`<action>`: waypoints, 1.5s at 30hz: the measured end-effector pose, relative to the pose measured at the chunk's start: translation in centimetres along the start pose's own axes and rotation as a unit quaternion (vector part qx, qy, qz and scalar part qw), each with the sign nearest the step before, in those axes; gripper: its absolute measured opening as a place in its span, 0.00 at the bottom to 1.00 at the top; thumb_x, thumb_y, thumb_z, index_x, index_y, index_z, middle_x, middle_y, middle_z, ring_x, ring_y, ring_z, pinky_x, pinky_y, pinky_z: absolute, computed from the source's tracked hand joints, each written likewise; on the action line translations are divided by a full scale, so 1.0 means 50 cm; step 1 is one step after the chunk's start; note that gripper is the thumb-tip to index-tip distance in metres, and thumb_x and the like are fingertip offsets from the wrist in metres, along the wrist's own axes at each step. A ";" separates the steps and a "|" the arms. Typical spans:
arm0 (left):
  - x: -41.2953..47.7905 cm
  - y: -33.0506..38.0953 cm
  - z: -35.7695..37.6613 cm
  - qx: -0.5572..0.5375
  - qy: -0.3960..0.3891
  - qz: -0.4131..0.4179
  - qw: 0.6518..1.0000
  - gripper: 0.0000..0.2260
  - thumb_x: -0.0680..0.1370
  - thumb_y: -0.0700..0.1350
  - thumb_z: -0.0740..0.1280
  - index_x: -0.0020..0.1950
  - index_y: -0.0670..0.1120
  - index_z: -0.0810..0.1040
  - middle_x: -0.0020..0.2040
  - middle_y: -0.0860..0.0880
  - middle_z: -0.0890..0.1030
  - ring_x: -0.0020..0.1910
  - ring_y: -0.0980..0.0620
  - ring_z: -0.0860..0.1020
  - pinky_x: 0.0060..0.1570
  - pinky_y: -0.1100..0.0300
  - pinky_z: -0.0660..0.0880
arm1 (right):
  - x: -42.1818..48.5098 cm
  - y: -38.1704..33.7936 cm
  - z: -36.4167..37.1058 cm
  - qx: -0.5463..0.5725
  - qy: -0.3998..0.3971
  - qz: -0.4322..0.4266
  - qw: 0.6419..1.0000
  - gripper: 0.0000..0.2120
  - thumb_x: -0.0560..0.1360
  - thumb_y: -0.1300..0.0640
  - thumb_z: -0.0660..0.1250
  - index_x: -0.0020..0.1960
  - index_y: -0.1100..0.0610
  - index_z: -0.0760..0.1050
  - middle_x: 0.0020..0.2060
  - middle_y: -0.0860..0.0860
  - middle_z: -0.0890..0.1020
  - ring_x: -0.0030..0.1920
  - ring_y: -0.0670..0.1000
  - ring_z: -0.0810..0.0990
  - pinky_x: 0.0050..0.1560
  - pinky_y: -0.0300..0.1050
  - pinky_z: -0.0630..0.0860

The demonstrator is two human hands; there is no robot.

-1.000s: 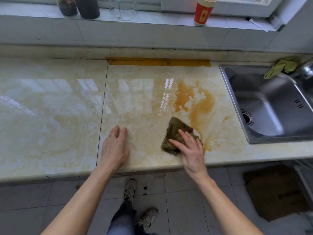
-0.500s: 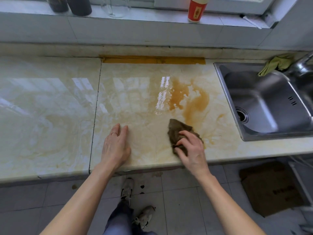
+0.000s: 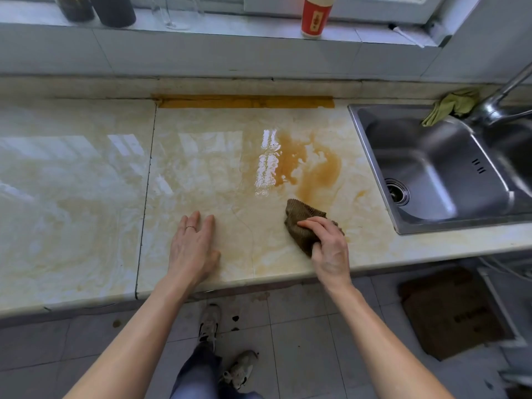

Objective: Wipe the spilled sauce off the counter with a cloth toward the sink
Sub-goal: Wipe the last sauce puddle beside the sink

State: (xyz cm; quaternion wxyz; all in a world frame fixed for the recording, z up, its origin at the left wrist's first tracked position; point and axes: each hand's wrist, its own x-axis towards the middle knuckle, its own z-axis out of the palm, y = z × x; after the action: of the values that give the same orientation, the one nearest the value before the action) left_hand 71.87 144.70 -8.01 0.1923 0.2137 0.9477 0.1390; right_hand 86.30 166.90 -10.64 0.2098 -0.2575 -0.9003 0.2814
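Sauce (image 3: 311,168) lies in an orange-brown pool on the glossy marble-patterned counter (image 3: 86,197), between the window glare and the steel sink (image 3: 431,174) at the right. Paler smears spread around it and toward the counter's front edge. A crumpled brown cloth (image 3: 302,223) sits on the counter just in front of the pool, its far tip touching the lower edge of the stain. The right hand (image 3: 329,249) grips the cloth, fingers curled over its top and thumb tucked at its near side, bunching the fabric. The left hand (image 3: 194,246) rests flat on the counter well to the left of the cloth, fingers straight and together, a ring on one finger, holding nothing.

A green rag (image 3: 452,106) is draped at the sink's back rim beside the faucet (image 3: 501,93). On the windowsill stand a red cup (image 3: 315,17), two dark jars (image 3: 95,8) and a clear glass (image 3: 175,12). A strip of yellow tape (image 3: 244,102) runs along the back of the counter. Below, sneakers (image 3: 210,323) stand on grey floor tiles, with a piece of cardboard (image 3: 452,312) near the sink.
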 end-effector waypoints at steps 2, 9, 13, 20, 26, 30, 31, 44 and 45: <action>0.001 0.000 -0.002 0.001 -0.002 -0.001 1.000 0.33 0.74 0.44 0.67 0.75 0.49 0.56 0.77 0.42 0.52 0.76 0.42 0.50 0.74 0.48 0.55 | -0.014 -0.041 0.015 0.040 -0.011 -0.033 0.999 0.27 0.62 0.71 0.56 0.55 0.55 0.82 0.55 0.51 0.79 0.57 0.54 0.77 0.58 0.57 0.74; -0.001 -0.008 -0.006 0.010 -0.011 0.011 1.000 0.34 0.74 0.48 0.68 0.76 0.50 0.56 0.78 0.43 0.52 0.76 0.42 0.50 0.73 0.47 0.56 | -0.067 -0.065 0.093 -0.057 -0.163 -0.190 0.966 0.30 0.73 0.63 0.68 0.70 0.41 0.67 0.73 0.52 0.67 0.73 0.53 0.63 0.73 0.61 0.50; -0.007 -0.010 -0.013 0.011 -0.017 0.016 1.000 0.34 0.75 0.48 0.68 0.76 0.51 0.56 0.78 0.45 0.51 0.76 0.44 0.50 0.73 0.48 0.58 | 0.015 -0.008 0.058 -0.066 -0.119 -0.066 0.988 0.33 0.71 0.66 0.67 0.71 0.42 0.68 0.74 0.50 0.66 0.74 0.53 0.62 0.74 0.63 0.50; 0.008 0.000 -0.021 0.065 -0.036 0.012 0.997 0.35 0.74 0.50 0.68 0.76 0.51 0.53 0.77 0.44 0.53 0.74 0.40 0.53 0.70 0.48 0.63 | -0.043 -0.097 0.052 -0.034 -0.151 -0.047 0.987 0.27 0.68 0.51 0.63 0.67 0.42 0.70 0.72 0.48 0.66 0.73 0.53 0.61 0.73 0.63 0.50; 0.027 0.007 -0.044 0.126 -0.058 0.016 0.990 0.38 0.71 0.55 0.70 0.75 0.53 0.53 0.71 0.45 0.59 0.66 0.40 0.61 0.56 0.50 0.74 | -0.003 -0.092 0.103 -0.111 -0.152 -0.132 0.973 0.24 0.74 0.49 0.64 0.70 0.41 0.67 0.68 0.51 0.70 0.70 0.55 0.65 0.69 0.70 0.58; 0.033 0.014 -0.046 0.133 -0.071 0.011 0.989 0.37 0.71 0.53 0.70 0.74 0.53 0.53 0.69 0.45 0.59 0.64 0.40 0.62 0.53 0.51 0.74 | 0.015 -0.057 0.061 -0.056 -0.061 -0.064 0.994 0.27 0.68 0.67 0.65 0.63 0.48 0.77 0.63 0.53 0.74 0.62 0.57 0.72 0.59 0.65 0.70; 0.034 0.015 -0.046 0.133 -0.071 0.009 0.988 0.37 0.71 0.53 0.70 0.74 0.53 0.53 0.68 0.44 0.59 0.64 0.40 0.62 0.53 0.50 0.74 | 0.010 -0.069 0.057 -0.051 -0.046 -0.080 0.994 0.26 0.68 0.68 0.64 0.62 0.49 0.78 0.63 0.54 0.75 0.62 0.57 0.73 0.58 0.64 0.71; 0.029 0.000 -0.050 0.148 -0.063 0.038 0.986 0.38 0.72 0.56 0.70 0.74 0.52 0.52 0.68 0.44 0.60 0.64 0.40 0.62 0.51 0.52 0.75 | -0.018 0.020 0.028 -0.115 -0.087 -0.142 0.979 0.28 0.72 0.63 0.58 0.67 0.41 0.72 0.69 0.52 0.72 0.69 0.56 0.69 0.66 0.66 0.64; 0.029 0.000 -0.050 0.149 -0.062 0.038 0.986 0.38 0.72 0.56 0.70 0.74 0.52 0.52 0.68 0.45 0.60 0.64 0.40 0.62 0.51 0.52 0.74 | 0.002 0.029 0.021 -0.102 -0.069 -0.110 0.986 0.28 0.71 0.64 0.60 0.66 0.42 0.74 0.68 0.52 0.73 0.68 0.56 0.69 0.65 0.67 0.65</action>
State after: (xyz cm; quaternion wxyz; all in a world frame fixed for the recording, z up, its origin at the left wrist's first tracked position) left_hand 69.60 144.90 -6.21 0.2118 0.2837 0.9352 -0.0098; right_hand 86.20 167.57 -12.31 0.1490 -0.1572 -0.9595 0.1803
